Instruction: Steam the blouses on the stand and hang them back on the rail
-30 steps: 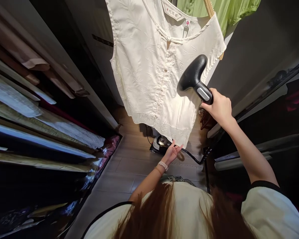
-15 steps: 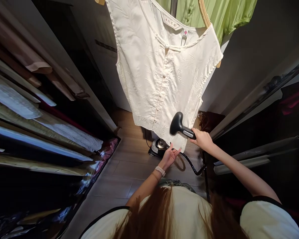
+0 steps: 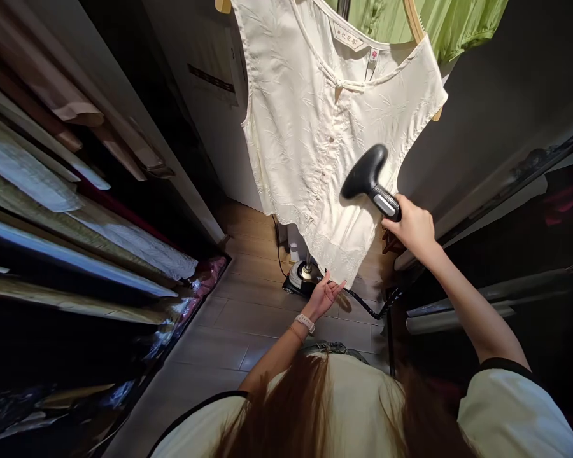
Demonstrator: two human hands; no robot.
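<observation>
A cream sleeveless blouse (image 3: 296,121) hangs in front of me on a wooden hanger (image 3: 414,22). With its fingers wrapped round the handle, my right hand (image 3: 413,229) holds a black garment steamer head (image 3: 365,175) against or just before the blouse's lower right front. My left hand (image 3: 323,296) pinches the bottom hem and draws it down toward me. Below the blouse, the steamer base (image 3: 300,277) stands on the floor, and a black hose (image 3: 370,310) runs from near it to the right.
Behind the blouse hangs a green garment (image 3: 386,22). Folded or hanging clothes (image 3: 90,248) line a rack at my left. A dark rail (image 3: 516,178) and more hung clothes (image 3: 463,318) are on the right. Wooden flooring (image 3: 229,324) lies between.
My right hand has lifted the steamer head higher up the blouse, tilting it. The left hand keeps its grip on the hem, which looks pulled tighter. The view has shifted slightly.
</observation>
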